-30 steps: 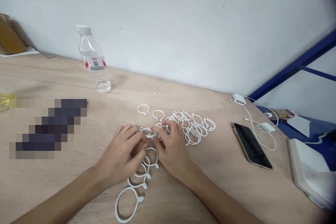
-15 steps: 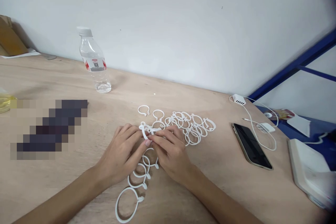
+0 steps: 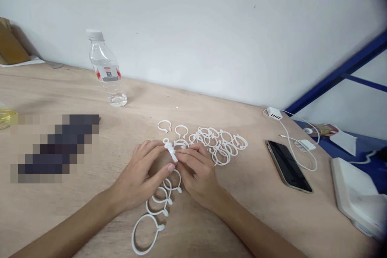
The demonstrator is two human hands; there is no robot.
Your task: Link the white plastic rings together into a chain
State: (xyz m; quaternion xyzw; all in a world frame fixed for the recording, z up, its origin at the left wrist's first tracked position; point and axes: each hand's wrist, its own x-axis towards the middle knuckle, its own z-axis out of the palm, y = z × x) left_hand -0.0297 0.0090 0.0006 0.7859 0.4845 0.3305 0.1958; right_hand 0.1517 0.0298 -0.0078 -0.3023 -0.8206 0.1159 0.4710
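Note:
Between both hands is a white plastic curtain ring [image 3: 171, 152], seen nearly edge-on with its small eyelet at the top. My right hand [image 3: 198, 171] pinches it from the right, thumb and fingers closed. My left hand [image 3: 145, 169] has its index finger against the ring's upper part, its thumb lower down by the bottom end; fingertips behind the ring are hidden. Nearer to me, several curtain rings [image 3: 133, 236] lie in an overlapping row with their ends together. Beyond my hands, a loose pile of white rings [image 3: 225, 137] spreads to the right, some with gaps showing.
A water bottle [image 3: 105, 70] stands at the back left, near the wall. A phone [image 3: 288, 165], a white charger with cables [image 3: 274, 113] and a white device [image 3: 353, 189] lie on the right. A pixelated dark patch [image 3: 57, 145] covers something on the left.
The held ring has turned to a more edge-on angle, with its eyelet now upright. My left thumb has moved slightly away from my right fingertips.

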